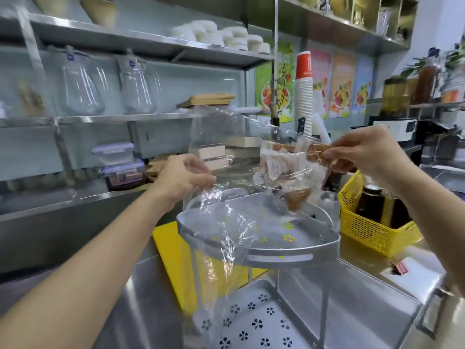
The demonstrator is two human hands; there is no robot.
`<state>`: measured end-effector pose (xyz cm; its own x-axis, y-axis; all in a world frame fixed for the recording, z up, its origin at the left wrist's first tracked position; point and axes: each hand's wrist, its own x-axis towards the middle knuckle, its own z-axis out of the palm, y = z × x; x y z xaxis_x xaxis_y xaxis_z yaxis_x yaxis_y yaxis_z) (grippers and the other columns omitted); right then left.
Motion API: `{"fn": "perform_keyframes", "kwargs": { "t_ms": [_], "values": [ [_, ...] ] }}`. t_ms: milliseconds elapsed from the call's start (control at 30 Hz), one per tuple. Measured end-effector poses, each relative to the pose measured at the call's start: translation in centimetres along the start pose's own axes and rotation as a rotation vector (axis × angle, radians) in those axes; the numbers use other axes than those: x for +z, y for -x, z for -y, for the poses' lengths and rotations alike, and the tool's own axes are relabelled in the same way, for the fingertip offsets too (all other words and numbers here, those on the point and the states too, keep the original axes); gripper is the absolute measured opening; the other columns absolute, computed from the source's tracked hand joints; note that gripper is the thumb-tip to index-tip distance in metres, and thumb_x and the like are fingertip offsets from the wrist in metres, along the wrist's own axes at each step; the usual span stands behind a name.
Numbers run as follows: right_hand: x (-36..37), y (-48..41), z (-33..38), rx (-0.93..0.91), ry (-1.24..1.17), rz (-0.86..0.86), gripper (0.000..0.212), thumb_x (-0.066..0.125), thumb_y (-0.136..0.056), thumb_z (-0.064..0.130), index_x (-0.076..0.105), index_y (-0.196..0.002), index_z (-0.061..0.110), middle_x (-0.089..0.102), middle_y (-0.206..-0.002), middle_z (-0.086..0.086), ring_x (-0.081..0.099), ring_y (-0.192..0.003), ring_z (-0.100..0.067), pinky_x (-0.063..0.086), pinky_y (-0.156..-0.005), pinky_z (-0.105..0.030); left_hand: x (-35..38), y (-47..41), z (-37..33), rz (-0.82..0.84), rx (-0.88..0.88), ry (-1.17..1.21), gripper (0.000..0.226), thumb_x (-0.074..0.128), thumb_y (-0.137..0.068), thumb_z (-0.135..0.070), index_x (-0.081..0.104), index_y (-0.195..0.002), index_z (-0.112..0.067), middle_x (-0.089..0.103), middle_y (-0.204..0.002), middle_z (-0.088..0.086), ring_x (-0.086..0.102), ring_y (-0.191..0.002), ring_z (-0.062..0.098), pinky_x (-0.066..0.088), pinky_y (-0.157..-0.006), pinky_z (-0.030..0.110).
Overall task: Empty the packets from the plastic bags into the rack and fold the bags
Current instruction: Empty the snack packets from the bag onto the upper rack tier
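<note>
Through the head camera I see a clear plastic bag (226, 157) stretched between my two hands above the grey metal two-tier rack (276, 258). My left hand (186, 177) pinches one edge of the film between thumb and curled fingers. The loose film below it drapes over the front left rim of the rack's upper shelf and hangs down past it. My right hand (364, 152) pinches the other end, held higher, with fingers closed tight on the film. The small white and brown packets (279, 162) bunch inside the bag just beside my right hand, and the lowest brown one hangs above the upper shelf's back edge. The rack stands on the steel counter (352, 285). A yellow board (171, 248) lies on the counter by the rack's left side. A yellow plastic basket (372, 235) holding a dark bottle (372, 202) sits just beside the rack's right corner.
</note>
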<state>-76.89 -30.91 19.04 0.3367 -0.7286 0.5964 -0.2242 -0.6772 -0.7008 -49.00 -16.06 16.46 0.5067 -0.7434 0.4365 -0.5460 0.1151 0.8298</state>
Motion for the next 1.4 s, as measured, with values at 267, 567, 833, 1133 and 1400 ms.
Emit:
{"fn": "perform_keyframes", "kwargs": {
  "t_ms": [267, 567, 833, 1133, 1400],
  "values": [
    [0.2, -0.5, 2.9, -0.174, 0.092, 0.0, 0.006, 0.072, -0.074, 0.009, 0.07, -0.079, 0.008, 0.065, -0.063, -0.006, 0.055, -0.039, 0.001, 0.048, -0.045, -0.009, 2.3, 0.1, 3.8, 0.109, -0.179, 0.012, 0.052, 0.082, -0.061, 0.0, 0.049, -0.1, -0.012, 0.059, -0.079, 0.004, 0.061, -0.068, 0.01, 0.05, -0.065, 0.024],
    [-0.4, -1.6, 2.8, -0.212, 0.048, -0.005, 0.007, 0.071, -0.074, 0.007, 0.071, -0.08, 0.008, 0.064, -0.045, 0.008, 0.058, -0.041, -0.001, 0.05, -0.048, -0.012, 0.7, -2.1, 0.4, 0.033, 0.01, -0.069, 0.105, 0.081, -0.067, -0.031, 0.009, -0.144, -0.031, 0.023, -0.152, 0.008, 0.031, -0.135, 0.025, 0.027, -0.109, 0.035],
    [0.3, -1.3, 4.1, -0.224, 0.181, 0.259, 0.008, 0.07, -0.075, 0.022, 0.071, -0.074, 0.014, 0.066, -0.06, -0.005, 0.056, -0.057, -0.025, 0.047, -0.056, -0.037, 2.0, -2.2, -1.2, 0.257, 0.234, -0.157, 0.029, 0.07, -0.081, -0.012, 0.067, -0.108, -0.021, 0.067, -0.085, -0.008, 0.059, -0.079, -0.002, 0.043, -0.085, 0.021],
    [1.1, -1.8, 3.5, -0.271, 0.201, 0.114, 0.019, 0.069, -0.077, 0.021, 0.073, -0.084, 0.004, 0.068, -0.066, -0.004, 0.062, -0.053, -0.017, 0.05, -0.053, -0.018, 2.6, -3.5, -2.7, -0.021, 0.307, -0.473, 0.019, 0.07, -0.076, -0.034, 0.066, -0.058, -0.037, 0.064, -0.063, -0.021, 0.063, -0.088, 0.016, 0.042, -0.096, 0.05],
    [2.5, -1.7, 3.1, -0.264, -0.055, -0.077, 0.021, 0.063, -0.084, 0.014, 0.066, -0.077, -0.005, 0.063, -0.061, -0.008, 0.052, -0.036, -0.003, 0.038, -0.038, -0.01, 2.7, -3.5, -3.1, -0.281, 0.275, -0.336, 0.007, 0.068, -0.079, -0.037, 0.062, -0.081, -0.034, 0.048, -0.125, -0.003, 0.036, -0.126, 0.023, 0.027, -0.108, 0.046]
  ]
}}
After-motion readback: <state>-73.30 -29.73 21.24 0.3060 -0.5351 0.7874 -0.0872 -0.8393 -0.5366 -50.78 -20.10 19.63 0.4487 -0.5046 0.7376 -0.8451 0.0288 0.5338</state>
